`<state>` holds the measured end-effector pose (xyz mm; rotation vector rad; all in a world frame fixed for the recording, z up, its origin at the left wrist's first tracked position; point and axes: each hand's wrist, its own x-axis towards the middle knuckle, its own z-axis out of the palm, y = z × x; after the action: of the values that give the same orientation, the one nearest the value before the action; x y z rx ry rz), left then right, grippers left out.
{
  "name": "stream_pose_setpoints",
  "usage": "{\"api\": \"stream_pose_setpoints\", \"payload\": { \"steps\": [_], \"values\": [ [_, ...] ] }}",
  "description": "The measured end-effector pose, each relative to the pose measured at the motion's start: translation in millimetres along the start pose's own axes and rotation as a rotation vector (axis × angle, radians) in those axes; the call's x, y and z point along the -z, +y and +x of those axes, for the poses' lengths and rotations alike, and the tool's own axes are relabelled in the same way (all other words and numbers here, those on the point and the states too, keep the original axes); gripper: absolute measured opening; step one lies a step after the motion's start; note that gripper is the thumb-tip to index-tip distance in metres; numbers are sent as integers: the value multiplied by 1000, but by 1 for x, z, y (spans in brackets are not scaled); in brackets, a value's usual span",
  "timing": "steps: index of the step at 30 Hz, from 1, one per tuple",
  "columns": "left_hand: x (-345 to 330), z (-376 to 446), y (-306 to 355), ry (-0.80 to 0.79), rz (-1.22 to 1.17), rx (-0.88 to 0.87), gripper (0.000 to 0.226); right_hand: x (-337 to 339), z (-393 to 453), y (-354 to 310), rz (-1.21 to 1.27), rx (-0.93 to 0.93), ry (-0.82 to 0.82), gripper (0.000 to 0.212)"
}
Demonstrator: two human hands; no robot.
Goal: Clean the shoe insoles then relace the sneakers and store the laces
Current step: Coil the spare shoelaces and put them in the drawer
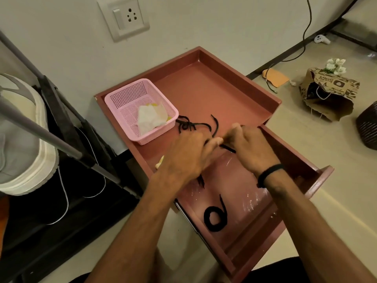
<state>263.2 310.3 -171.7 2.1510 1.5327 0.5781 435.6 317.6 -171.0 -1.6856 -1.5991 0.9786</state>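
A reddish-brown open drawer (289, 160) holds a coiled lace (214, 218) at its near end. Above it, the left hand (183, 158) and right hand (252, 148), fingers curled, pinch a loose black lace (204, 126) trailing far-left toward the pink basket (130, 99).

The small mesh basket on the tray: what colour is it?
Pink; the basket shows clearly in the head view.

Two hands: left hand (184, 154), right hand (252, 148). Two black laces: one coiled lace (215, 218), one loose lace (195, 125). One pink basket (130, 99). One reddish tray (224, 78). One open drawer (293, 160). One paper bag (330, 92). One wall socket (124, 17).
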Motion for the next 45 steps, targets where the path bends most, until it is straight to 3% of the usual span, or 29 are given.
{"api": "stream_pose_setpoints", "payload": {
  "steps": [2, 6, 9, 11, 14, 17, 20, 22, 25, 27, 31, 33, 35, 39, 41, 45],
  "values": [
    [8, 1, -8, 111, -16, 23, 43, -5, -4, -4, -48, -52, -203, 57],
    [14, 3, -14, 259, -9, 26, 47, -8, -12, -22, 667, -285, -611, 53],
    [10, 3, -4, 312, -123, 19, 47, -11, -13, -30, 1139, -261, -845, 52],
    [9, 1, 2, 238, -248, 36, 39, -10, -14, -34, 1335, -210, -892, 52],
    [-2, -2, 6, -4, -222, 121, 26, -2, -12, -36, 1584, -88, -728, 47],
    [-18, -7, 16, -94, -44, 100, 50, 6, -2, -30, 1548, 19, -322, 42],
    [-21, -9, 21, -40, 1, 65, 60, 5, 6, -14, 982, 26, 93, 46],
    [-13, -7, 17, 68, 38, 73, 57, 1, 6, -4, 529, -5, 228, 49],
    [2, -3, 13, 260, 9, 83, 54, -3, 0, -2, 227, -34, 125, 52],
    [11, -2, 12, 365, 5, 50, 52, -6, -4, -10, 167, -61, -75, 60],
    [16, -1, 5, 435, 9, 88, 49, -10, -15, -28, 519, -266, -616, 73],
    [14, -1, 5, 429, -39, 98, 50, -8, -16, -31, 845, -258, -850, 73],
    [7, -2, 5, 352, -48, 99, 46, -3, -15, -35, 1167, -219, -979, 72],
    [-2, -8, 14, 10, 33, 138, 10, 4, -12, -33, 1521, -78, -937, 83],
    [-6, -12, 26, -120, 45, 144, 19, 4, -10, -28, 1529, -28, -772, 88],
    [-16, -12, 26, -27, 132, 152, 40, 4, -5, -21, 1269, 7, -340, 108]
  ]
}}
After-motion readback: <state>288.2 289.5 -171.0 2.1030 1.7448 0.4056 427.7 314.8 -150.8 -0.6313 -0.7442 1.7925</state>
